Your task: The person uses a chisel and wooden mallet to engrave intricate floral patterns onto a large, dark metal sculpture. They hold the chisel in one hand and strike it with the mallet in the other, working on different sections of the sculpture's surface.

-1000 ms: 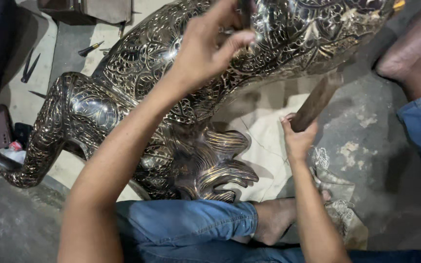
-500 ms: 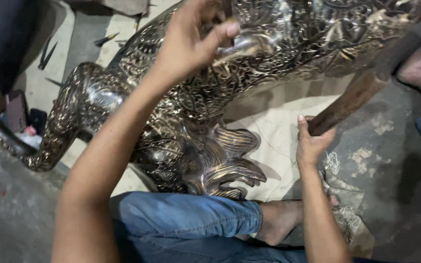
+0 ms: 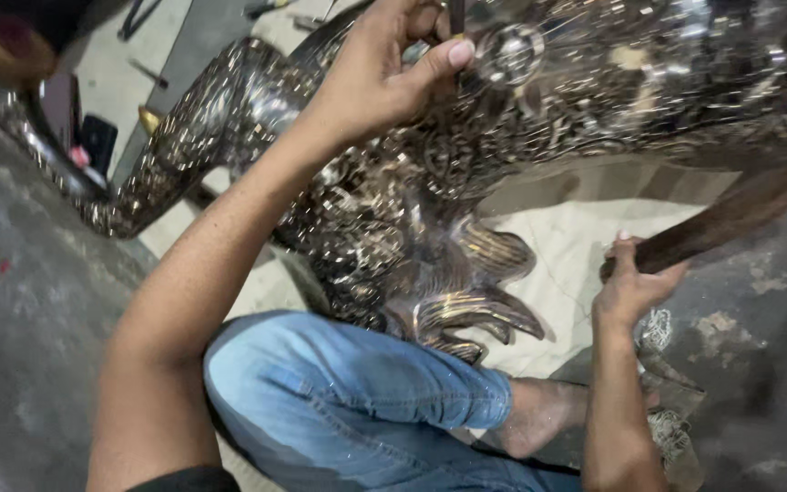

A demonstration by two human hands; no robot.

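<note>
A large shiny metal animal sculpture (image 3: 384, 228) covered in engraved patterns lies across the floor in front of me. My left hand (image 3: 384, 73) rests on its upper body and pinches a thin dark punch-like tool (image 3: 456, 16) upright against the metal. My right hand (image 3: 630, 282) grips the lower end of a brown wooden handle (image 3: 721, 223) that slants up to the right, blurred; its head is out of view. My bent leg in blue jeans (image 3: 357, 392) and bare foot (image 3: 539, 415) lie below the sculpture.
A pale cloth (image 3: 567, 237) lies under the sculpture on the grey concrete floor (image 3: 29, 301). Small dark tools (image 3: 143, 14) and other objects lie at the top left. A patterned metal scrap (image 3: 676, 428) sits by my foot.
The view has shifted closer to the sculpture. The wooden handle has swung downward, and my left hand stays on the punch at the same spot.
</note>
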